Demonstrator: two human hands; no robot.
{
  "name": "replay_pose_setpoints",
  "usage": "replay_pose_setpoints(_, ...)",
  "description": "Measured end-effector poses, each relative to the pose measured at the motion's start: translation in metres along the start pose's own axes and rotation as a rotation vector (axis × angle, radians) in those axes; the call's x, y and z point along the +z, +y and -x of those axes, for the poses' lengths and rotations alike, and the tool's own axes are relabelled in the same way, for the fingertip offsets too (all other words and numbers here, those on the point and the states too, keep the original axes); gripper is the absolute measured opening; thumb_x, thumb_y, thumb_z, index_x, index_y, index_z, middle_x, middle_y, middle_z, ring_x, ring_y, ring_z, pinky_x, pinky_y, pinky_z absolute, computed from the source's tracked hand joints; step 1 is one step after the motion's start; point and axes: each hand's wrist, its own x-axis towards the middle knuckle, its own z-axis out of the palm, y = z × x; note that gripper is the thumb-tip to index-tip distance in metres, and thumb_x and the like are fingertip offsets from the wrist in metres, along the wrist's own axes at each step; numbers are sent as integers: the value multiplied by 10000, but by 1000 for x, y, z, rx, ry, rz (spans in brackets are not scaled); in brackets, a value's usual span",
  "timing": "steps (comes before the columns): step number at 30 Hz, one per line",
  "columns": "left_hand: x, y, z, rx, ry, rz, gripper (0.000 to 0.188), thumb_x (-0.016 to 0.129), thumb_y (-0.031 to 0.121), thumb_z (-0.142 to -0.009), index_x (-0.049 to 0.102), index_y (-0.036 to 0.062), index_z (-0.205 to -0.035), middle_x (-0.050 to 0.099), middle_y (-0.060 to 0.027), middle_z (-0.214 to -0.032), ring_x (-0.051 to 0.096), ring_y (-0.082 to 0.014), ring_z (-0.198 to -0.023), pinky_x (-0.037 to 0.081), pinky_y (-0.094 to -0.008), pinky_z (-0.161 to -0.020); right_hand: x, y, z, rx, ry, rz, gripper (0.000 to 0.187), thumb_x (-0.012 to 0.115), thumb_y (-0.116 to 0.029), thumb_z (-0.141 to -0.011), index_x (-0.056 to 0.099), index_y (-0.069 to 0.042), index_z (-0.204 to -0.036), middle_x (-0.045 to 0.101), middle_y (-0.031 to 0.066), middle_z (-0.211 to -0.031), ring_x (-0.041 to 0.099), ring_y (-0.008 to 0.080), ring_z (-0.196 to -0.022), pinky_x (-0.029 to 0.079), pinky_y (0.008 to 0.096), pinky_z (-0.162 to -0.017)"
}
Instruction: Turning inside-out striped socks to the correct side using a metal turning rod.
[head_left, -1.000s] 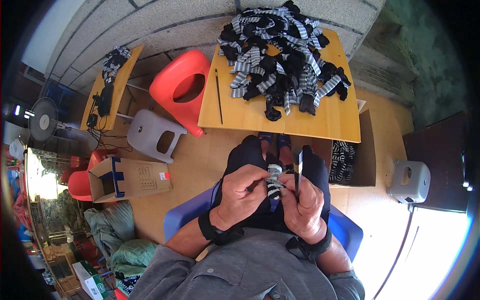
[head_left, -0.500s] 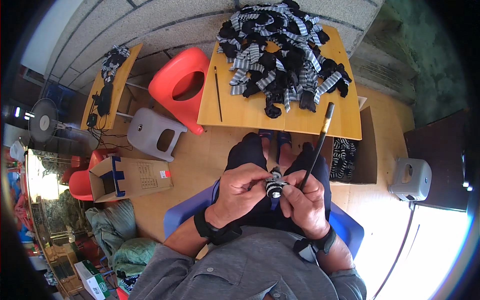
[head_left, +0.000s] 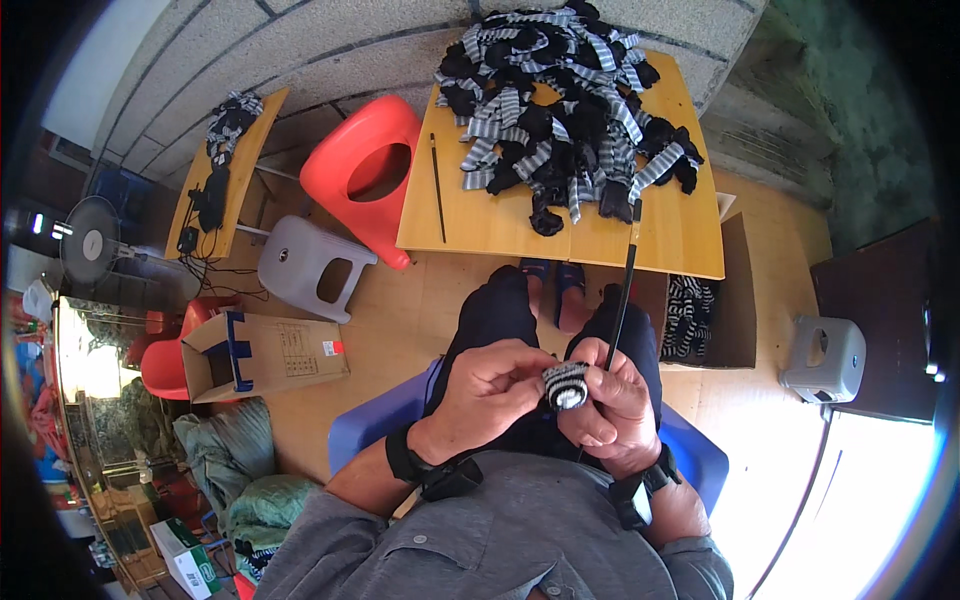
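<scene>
On the yellow table (head_left: 490, 228), a big heap of striped and black cloths (head_left: 560, 120) seems to be left.
In the brown box (head_left: 738, 290), striped cloths (head_left: 687, 318) are seen, maybe done. By the right hand (head_left: 618, 415), a thin black stick (head_left: 622, 310) is gripped. Above the lap, a small striped roll (head_left: 567, 387) is pinched between that hand and the left hand (head_left: 490, 390), and seems not yet done.

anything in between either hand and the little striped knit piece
Nothing visible is in between: the left hand has its fingertips at the left edge of the striped knit piece, and the right hand grips its right side. The black stick sticks out beyond the right hand, not between.
</scene>
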Motion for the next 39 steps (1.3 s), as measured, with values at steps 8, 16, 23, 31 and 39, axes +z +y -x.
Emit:
replay_pose_setpoints(8, 1, 12, -12, 355, 80, -357, 390, 661, -51, -781, 610, -14, -1166, 620, -129, -1101, 627, -191, -933, 497, -281, -753, 14, -1, -5, 30, 223, -251, 139, 460, -125, -1011, 551, -39, -1070, 620, 68, -814, 390, 55, -363, 363, 220, -338)
replay_pose_setpoints(16, -1, -5, -4, 247, 85, -378, 403, 653, -45, -816, 591, -15, -1213, 673, -93, -923, 644, -169, -797, 514, -282, -709, 30, -7, -13, 15, 525, 259, 59, 489, -103, -989, 547, -95, -981, 466, -16, -568, 364, 66, -358, 292, 210, -333)
replay_pose_setpoints(23, 7, -6, 2, -204, 227, 270, 227, 597, 29, -926, 646, -31, -1139, 654, -17, -864, 564, -34, -728, 454, -180, -606, 19, 2, -5, -301, 403, 996, 259, 609, 77, -856, 613, -30, -1093, 521, -53, -684, 429, 4, -517, 328, 177, -460)
replay_pose_setpoints(31, 11, 0, -4, -229, 275, 508, 124, 587, -15, -913, 657, -54, -1008, 677, -57, -891, 614, -80, -785, 481, -222, -734, 7, 6, -16, -394, 297, 1216, 309, 738, 56, -777, 611, -7, -1051, 573, 23, -872, 525, 32, -661, 430, 193, -575)
replay_pose_setpoints(39, 6, -3, -2, -307, 221, 557, 94, 584, -4, -908, 662, -45, -939, 669, -56, -838, 612, -77, -711, 474, -215, -622, -3, -4, -21, -349, 130, 1144, 183, 720, 44, -810, 602, -3, -942, 571, 31, -879, 540, 75, -705, 453, 234, -616)
